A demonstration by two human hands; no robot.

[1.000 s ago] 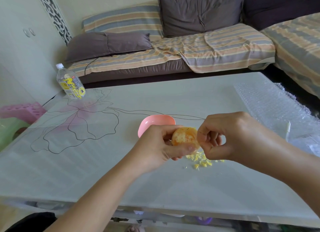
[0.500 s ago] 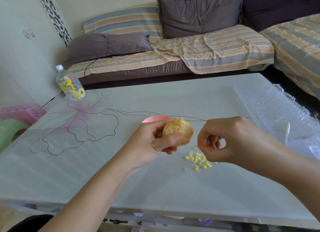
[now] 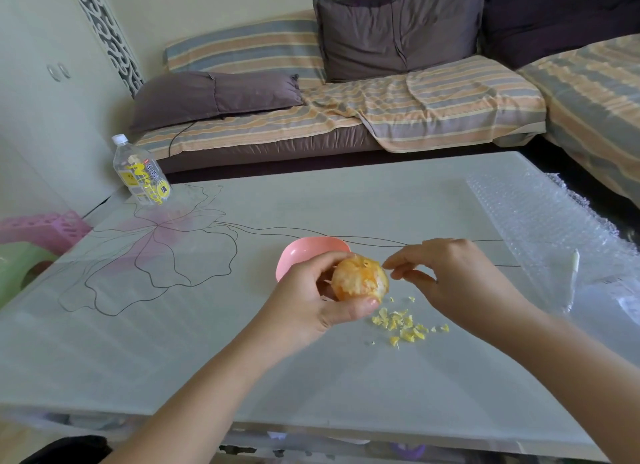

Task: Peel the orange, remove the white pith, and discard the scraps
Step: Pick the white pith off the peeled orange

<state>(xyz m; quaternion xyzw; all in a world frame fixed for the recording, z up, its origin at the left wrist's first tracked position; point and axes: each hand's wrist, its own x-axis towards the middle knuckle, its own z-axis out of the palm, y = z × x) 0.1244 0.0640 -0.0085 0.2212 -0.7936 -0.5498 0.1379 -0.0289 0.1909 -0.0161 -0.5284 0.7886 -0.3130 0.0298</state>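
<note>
1. A pile of yellow scraps [image 3: 401, 325] lies on the table [image 3: 207, 359], just below the fruit.
2. The left hand [image 3: 308, 304] grips the mostly peeled orange [image 3: 360, 280] above the table, thumb curled under it.
3. The right hand [image 3: 450, 276] reaches its fingertips [image 3: 387, 264] to the orange's top right edge; whether they pinch any pith cannot be told.
4. A pink bowl [image 3: 301, 252] sits just behind the left hand.
5. Bubble wrap [image 3: 540, 221] covers the table's right side.
6. 1 bottle [image 3: 142, 172] stands at the far left corner.
</note>
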